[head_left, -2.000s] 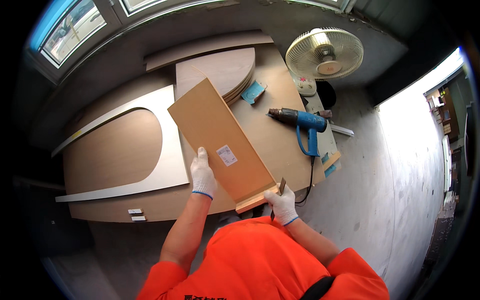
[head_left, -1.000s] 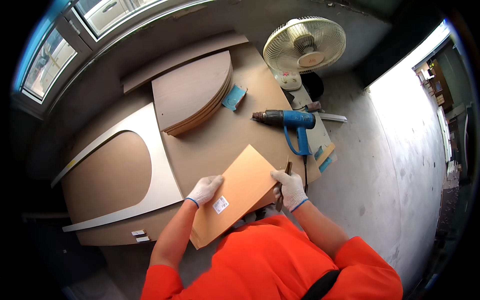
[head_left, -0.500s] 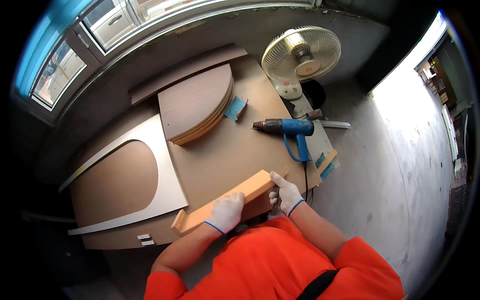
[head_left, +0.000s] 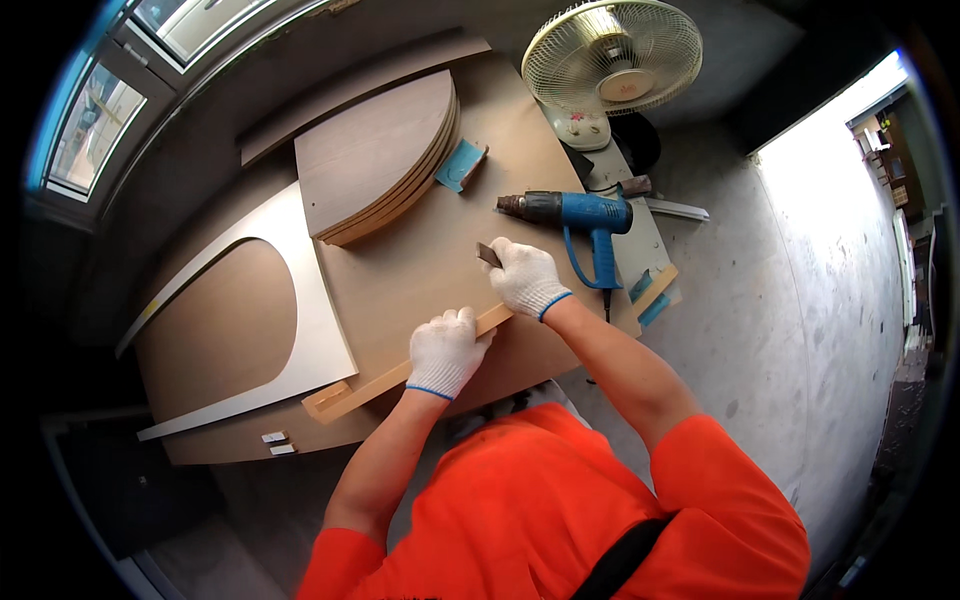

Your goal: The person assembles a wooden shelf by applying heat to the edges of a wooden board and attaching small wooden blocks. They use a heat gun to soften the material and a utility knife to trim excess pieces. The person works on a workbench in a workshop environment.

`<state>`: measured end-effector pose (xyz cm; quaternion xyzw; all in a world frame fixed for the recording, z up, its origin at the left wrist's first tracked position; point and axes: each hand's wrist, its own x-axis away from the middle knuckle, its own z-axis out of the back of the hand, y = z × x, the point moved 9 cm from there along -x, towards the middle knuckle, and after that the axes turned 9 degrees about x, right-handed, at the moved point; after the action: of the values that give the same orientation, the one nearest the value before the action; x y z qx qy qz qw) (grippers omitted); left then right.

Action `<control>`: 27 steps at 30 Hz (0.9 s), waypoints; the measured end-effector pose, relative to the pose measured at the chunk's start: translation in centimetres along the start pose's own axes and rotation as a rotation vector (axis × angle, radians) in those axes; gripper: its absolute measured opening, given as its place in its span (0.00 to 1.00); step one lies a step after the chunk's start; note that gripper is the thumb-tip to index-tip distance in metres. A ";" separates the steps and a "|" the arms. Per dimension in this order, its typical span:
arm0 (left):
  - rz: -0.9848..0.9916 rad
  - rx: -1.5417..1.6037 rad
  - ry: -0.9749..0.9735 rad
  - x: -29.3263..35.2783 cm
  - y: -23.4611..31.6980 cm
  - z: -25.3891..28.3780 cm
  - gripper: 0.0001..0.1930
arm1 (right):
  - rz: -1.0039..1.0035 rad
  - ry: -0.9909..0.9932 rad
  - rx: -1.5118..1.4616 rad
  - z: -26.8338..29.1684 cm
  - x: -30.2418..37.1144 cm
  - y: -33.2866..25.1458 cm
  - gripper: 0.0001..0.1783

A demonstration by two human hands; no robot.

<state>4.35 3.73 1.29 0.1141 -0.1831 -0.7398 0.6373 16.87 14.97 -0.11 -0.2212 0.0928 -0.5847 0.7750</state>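
Observation:
My left hand (head_left: 447, 352), in a white knit glove, is wrapped round a long light-brown wooden piece (head_left: 375, 385) at the table's near edge. A short raised block shows at the left end of this piece. My right hand (head_left: 526, 278), gloved the same way, is closed over the far right end of the wood. From its fist sticks the end of a dark, flat, narrow tool (head_left: 488, 255); the rest is hidden in the hand, so its kind is unclear. Just beyond my right hand lies a blue heat gun (head_left: 592, 212).
A stack of rounded brown panels (head_left: 375, 160) sits at the back of the table (head_left: 400, 290). Left of it lies a white-edged frame (head_left: 310, 300) with a rounded opening. A blue sheet of sandpaper (head_left: 460, 164) is beside the stack. A fan (head_left: 615, 55) stands behind at the right.
My right hand has moved up and left, and the dark tool now sticks out of its fist. The wood has been turned so a narrower side shows. The view has shifted slightly.

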 end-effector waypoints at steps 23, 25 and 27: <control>-0.216 0.311 0.223 -2.6 4.8 1.5 0.20 | -0.350 0.052 -0.636 -6.1 14.0 7.7 0.15; -0.174 0.373 0.189 -2.6 5.0 0.8 0.19 | -0.298 0.043 -0.597 -6.7 13.6 7.1 0.14; -0.143 0.386 0.167 -2.7 5.0 0.7 0.18 | -0.224 0.039 -0.583 -6.2 12.0 6.1 0.14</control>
<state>8.99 5.86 3.80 0.3076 -0.2595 -0.7223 0.5624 23.28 3.44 -6.98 -0.4317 0.2464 -0.6194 0.6076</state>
